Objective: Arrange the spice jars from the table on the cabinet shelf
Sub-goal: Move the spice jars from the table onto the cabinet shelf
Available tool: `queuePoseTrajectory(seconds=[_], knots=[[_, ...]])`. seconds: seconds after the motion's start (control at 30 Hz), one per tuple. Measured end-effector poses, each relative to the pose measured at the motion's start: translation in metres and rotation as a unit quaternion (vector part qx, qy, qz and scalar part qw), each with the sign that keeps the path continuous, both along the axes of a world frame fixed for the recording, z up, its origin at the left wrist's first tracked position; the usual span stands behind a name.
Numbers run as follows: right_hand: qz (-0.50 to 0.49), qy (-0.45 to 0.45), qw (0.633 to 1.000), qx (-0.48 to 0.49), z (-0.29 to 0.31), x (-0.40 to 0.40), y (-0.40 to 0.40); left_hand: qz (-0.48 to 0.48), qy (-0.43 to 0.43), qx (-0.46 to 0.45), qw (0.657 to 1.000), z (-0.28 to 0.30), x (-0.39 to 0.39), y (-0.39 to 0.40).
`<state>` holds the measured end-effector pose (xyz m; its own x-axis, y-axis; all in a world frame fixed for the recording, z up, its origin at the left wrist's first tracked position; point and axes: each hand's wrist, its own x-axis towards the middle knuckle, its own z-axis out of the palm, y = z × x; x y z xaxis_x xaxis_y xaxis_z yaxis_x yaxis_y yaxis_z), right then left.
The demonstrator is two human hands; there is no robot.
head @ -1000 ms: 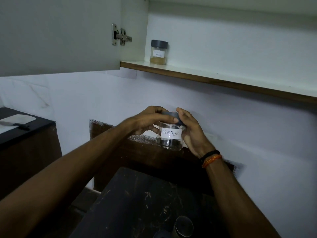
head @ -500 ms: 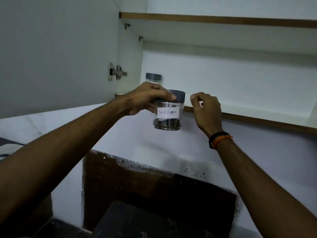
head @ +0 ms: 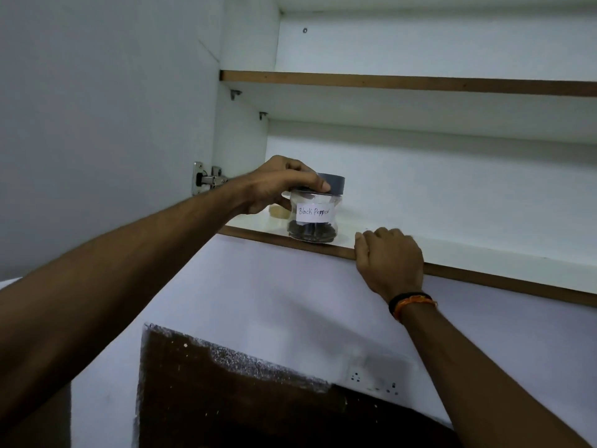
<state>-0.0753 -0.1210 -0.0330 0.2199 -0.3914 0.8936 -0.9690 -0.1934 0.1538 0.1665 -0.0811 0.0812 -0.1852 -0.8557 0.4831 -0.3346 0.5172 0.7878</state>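
A clear jar labelled "Black Pepper" (head: 314,221) with a grey lid stands on the lower cabinet shelf (head: 452,253), near its front edge. My left hand (head: 284,185) grips the jar by its lid from the left. Behind the hand and jar, a bit of a second jar with pale contents (head: 277,211) shows on the same shelf. My right hand (head: 391,260) rests on the shelf's front edge to the right of the jar, fingers curled over the wooden lip, and holds no jar.
The cabinet door (head: 106,124) stands open at the left on a metal hinge (head: 206,180). An upper shelf (head: 403,84) runs above. Below are a white wall with a socket plate (head: 376,381) and a dark backsplash (head: 242,396).
My left hand lifted the Black Pepper jar from chest height up onto the lower shelf. My right hand let go of the jar and moved to the shelf edge.
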Motion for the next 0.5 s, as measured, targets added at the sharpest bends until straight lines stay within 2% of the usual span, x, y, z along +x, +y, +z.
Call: queuePoseTrajectory(seconds=[0.17,0.5], knots=[[0.0,-0.034,0.998,-0.043,-0.004,0.008,-0.004,0.015,-0.011,0.002,1.0,0.007,0.012,-0.046],[0.001,0.017,0.987,-0.162,-0.012,0.004,-0.02,0.015,0.016,0.031,0.999,-0.009,0.004,-0.13]])
